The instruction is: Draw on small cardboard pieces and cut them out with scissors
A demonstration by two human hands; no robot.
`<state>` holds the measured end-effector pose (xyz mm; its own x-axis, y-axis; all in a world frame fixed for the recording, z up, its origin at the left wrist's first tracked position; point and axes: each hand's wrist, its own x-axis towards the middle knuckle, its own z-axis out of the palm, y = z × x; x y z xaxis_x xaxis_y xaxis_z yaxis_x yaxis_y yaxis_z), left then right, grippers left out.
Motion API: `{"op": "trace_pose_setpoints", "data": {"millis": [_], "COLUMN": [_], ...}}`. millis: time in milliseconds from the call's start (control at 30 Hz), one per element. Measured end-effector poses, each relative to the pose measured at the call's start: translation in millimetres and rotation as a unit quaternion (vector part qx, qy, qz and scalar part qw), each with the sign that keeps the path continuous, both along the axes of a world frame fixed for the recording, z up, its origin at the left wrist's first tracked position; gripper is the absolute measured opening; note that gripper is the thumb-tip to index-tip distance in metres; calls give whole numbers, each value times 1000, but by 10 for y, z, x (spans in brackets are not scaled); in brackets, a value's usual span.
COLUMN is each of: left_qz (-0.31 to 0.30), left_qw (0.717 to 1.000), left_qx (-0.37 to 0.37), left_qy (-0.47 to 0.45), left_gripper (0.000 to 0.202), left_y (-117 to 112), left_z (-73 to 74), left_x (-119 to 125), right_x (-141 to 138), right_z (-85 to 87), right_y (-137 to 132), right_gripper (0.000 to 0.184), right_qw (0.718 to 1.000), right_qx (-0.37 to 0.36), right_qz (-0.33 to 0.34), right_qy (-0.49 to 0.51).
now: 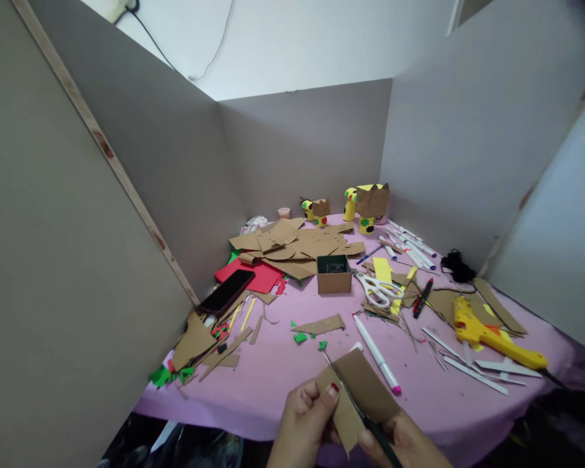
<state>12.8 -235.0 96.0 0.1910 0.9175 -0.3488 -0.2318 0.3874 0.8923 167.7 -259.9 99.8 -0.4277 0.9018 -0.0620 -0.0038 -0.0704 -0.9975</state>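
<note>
My left hand (305, 419) pinches the near left edge of a brown cardboard piece (365, 383) held just above the table's front edge. My right hand (404, 445) is closed on a pair of dark-handled scissors (353, 403), whose thin blades run up and left across the cardboard. Both hands sit at the bottom of the view, partly cut off.
A pink tablecloth (273, 370) covers the table, walled by grey boards. On it lie a pink-tipped marker (377, 354), white scissors (380, 289), a yellow glue gun (487, 331), a small open box (334, 273), a black phone (227, 290), red paper (260, 276), cardboard scraps (297, 244) and yellow cardboard figures (368, 205).
</note>
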Motion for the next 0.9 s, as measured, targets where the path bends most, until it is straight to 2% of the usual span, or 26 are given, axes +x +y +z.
{"op": "trace_pose_setpoints", "data": {"millis": [100,233,400,633,800,900], "left_qz": [5,24,70,154,194,219], "left_qw": [1000,998,995,987,979,973], "left_qx": [-8,-9,-36,24,5,32], "left_qy": [-13,-50,-58,-29,-67,-62], "left_gripper": [54,48,49,44,42,40], "left_y": [62,98,134,92,-12,-71], "left_z": [-53,-94,-116,110,193,231], "left_x": [-17,-47,-120,-132,-23,-16], "right_x": [-41,-107,-160,-129,-213,-251], "right_z": [-28,-91,-169,-113,-103,-94], "right_y": [78,189,266,202,101,39], "right_gripper": [62,60,63,63,51,58], "right_qw": [999,996,993,974,970,962], "right_qx": [-4,-11,-80,-196,-174,-193], "right_qz": [11,13,6,-49,-54,-53], "right_qy": [33,89,91,101,159,185]}}
